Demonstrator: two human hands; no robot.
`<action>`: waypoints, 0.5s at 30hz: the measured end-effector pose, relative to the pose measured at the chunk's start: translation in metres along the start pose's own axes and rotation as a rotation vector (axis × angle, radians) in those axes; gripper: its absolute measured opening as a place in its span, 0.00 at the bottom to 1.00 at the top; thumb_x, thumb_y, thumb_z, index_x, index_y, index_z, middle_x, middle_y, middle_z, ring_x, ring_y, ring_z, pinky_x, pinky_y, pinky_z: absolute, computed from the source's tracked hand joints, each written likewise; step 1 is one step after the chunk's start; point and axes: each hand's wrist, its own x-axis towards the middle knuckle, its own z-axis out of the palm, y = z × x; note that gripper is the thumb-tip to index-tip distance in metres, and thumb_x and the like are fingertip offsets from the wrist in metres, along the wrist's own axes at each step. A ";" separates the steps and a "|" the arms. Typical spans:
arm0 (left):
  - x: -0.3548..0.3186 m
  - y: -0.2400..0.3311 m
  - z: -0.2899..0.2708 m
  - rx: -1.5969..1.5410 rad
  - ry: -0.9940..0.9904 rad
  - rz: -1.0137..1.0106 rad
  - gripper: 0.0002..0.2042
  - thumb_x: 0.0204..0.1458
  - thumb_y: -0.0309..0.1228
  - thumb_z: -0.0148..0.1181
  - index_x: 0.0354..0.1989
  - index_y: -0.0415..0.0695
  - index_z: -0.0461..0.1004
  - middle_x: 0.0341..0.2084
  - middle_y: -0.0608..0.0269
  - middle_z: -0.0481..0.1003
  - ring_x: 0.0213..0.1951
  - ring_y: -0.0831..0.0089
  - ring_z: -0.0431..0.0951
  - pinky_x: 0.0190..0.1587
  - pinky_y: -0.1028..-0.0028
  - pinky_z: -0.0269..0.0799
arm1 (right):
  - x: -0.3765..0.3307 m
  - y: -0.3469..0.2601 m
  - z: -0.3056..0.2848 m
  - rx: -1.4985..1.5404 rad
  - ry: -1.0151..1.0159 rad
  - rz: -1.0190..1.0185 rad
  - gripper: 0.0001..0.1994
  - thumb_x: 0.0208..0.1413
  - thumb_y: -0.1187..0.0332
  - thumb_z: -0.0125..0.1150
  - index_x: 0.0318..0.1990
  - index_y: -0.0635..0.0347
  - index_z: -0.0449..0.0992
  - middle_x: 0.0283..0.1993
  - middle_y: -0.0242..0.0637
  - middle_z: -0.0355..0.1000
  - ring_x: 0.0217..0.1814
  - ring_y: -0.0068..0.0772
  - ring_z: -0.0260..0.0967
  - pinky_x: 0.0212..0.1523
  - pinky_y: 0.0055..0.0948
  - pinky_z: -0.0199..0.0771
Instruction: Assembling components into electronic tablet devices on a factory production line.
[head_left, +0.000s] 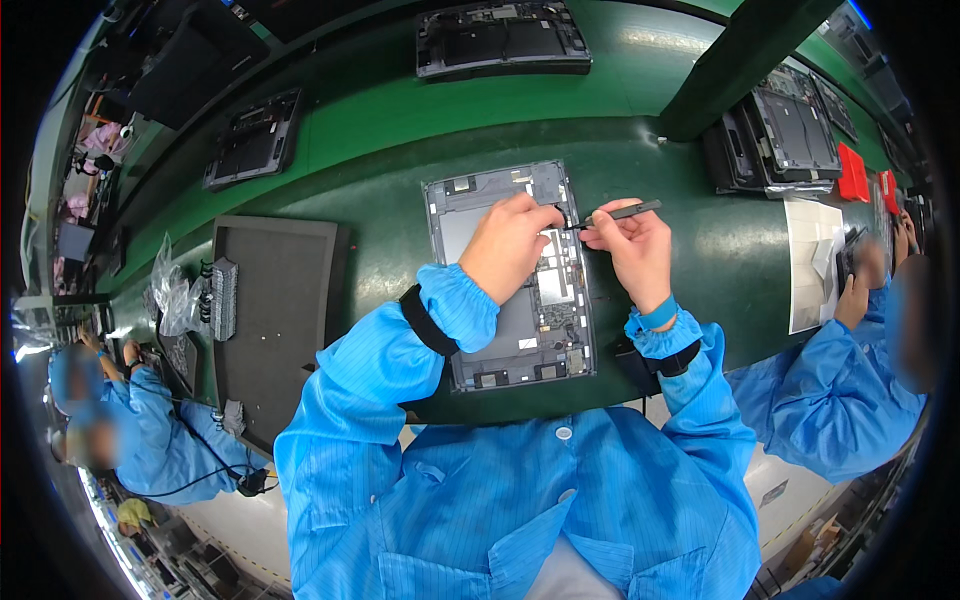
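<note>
Left hand (508, 245) curled, fingers pressed on opened tablet (510, 275) near green counter's (400, 120) front edge; right hand (632, 245) pinching black tweezers (615, 214), tip meeting tablet's upper right. Bare counter beyond; dark tray (275, 320) at left.

Head camera looks steeply down (fisheye) at bench (380, 130).

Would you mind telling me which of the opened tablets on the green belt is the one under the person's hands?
The nearest tablet, at the belt's front edge: the left hand rests on it and the right hand holds tweezers over it. The others lie untouched farther back.
</note>
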 end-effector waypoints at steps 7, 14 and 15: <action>-0.001 0.001 0.007 0.028 0.048 0.104 0.13 0.46 0.20 0.60 0.41 0.45 0.79 0.29 0.56 0.69 0.36 0.57 0.73 0.42 0.63 0.71 | 0.001 0.001 0.000 -0.008 -0.003 0.001 0.06 0.58 0.77 0.59 0.40 0.71 0.71 0.33 0.43 0.76 0.34 0.31 0.79 0.34 0.24 0.81; 0.000 0.004 0.006 0.068 0.023 0.079 0.12 0.47 0.20 0.60 0.41 0.45 0.78 0.31 0.56 0.70 0.37 0.56 0.73 0.42 0.62 0.71 | -0.004 0.001 0.004 0.042 0.060 -0.045 0.06 0.58 0.76 0.60 0.39 0.70 0.71 0.33 0.42 0.75 0.35 0.31 0.79 0.35 0.24 0.81; 0.000 0.004 0.006 0.077 0.027 0.080 0.12 0.46 0.20 0.60 0.41 0.45 0.78 0.31 0.56 0.70 0.37 0.56 0.73 0.42 0.62 0.71 | -0.004 0.001 0.005 0.042 0.061 -0.045 0.06 0.58 0.76 0.60 0.39 0.70 0.71 0.33 0.42 0.75 0.35 0.31 0.79 0.35 0.24 0.81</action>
